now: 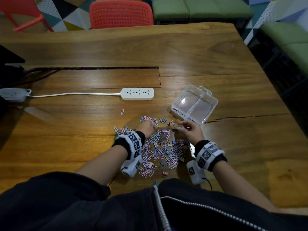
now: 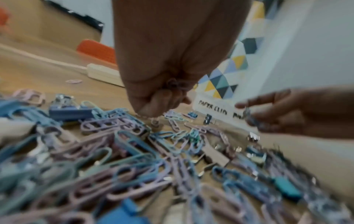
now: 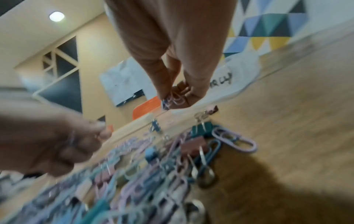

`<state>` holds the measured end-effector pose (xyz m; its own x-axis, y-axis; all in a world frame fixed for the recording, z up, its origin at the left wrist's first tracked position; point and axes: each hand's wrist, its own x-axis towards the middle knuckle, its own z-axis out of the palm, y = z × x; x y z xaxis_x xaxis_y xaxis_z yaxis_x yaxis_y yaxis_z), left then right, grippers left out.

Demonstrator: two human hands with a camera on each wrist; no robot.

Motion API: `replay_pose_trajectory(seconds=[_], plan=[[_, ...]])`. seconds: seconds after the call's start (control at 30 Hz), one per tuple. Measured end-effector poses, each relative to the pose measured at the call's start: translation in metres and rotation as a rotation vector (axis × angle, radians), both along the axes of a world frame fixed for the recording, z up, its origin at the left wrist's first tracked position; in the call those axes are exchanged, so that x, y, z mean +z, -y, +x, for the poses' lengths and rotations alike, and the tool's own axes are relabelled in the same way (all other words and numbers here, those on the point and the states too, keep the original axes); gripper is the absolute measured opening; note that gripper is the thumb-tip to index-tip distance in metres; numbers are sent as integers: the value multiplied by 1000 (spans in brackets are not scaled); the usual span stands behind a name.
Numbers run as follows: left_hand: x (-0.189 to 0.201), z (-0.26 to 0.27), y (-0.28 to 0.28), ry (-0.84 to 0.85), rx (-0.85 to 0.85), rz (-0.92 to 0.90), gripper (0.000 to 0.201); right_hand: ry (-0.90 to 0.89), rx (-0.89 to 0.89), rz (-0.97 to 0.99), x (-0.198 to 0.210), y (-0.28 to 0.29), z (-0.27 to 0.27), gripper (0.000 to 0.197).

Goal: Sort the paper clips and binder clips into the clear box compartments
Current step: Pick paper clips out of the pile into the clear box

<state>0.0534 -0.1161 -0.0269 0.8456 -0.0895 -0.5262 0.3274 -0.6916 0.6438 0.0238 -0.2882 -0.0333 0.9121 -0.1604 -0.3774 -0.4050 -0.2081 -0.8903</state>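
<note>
A heap of pastel paper clips and small binder clips [image 1: 162, 148] lies on the wooden table [image 1: 66, 127] in front of me. My left hand [image 1: 147, 126] hovers over the heap's far edge, fingers curled round a few paper clips [image 2: 175, 86]. My right hand [image 1: 187, 129] is just right of it and pinches a small bunch of pink and blue paper clips [image 3: 173, 99] between thumb and fingers. The clear two-compartment box [image 1: 195, 104] stands beyond the right hand; both compartments look bare, and a label on its near wall reads "PAPER CLIPS" [image 2: 212, 109].
A white power strip [image 1: 137, 94] with its cable lies behind the heap. One stray pink paper clip [image 1: 122, 112] sits apart at the left. A red chair [image 1: 120, 14] stands at the table's far side. My dark jacket [image 1: 150, 207] covers the near edge.
</note>
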Motion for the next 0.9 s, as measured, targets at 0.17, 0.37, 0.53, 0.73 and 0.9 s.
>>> replay_pose_trajectory(seconds=[0.17, 0.37, 0.53, 0.73, 0.9], plan=[[-10, -2, -4, 84, -271, 374, 45, -183, -101, 396, 4, 20, -3, 28], [-20, -4, -3, 160, -376, 443, 34, -388, -166, 600, 4, 24, -12, 24], [-19, -8, -5, 131, -385, 370, 27, -294, 157, 73, 2, 9, -26, 15], [-12, -5, -16, -75, 162, -244, 32, -10, 654, -691, -10, 4, -38, 38], [-6, -14, -17, -284, 386, -697, 25, 0, 689, -738, -10, -2, -30, 30]])
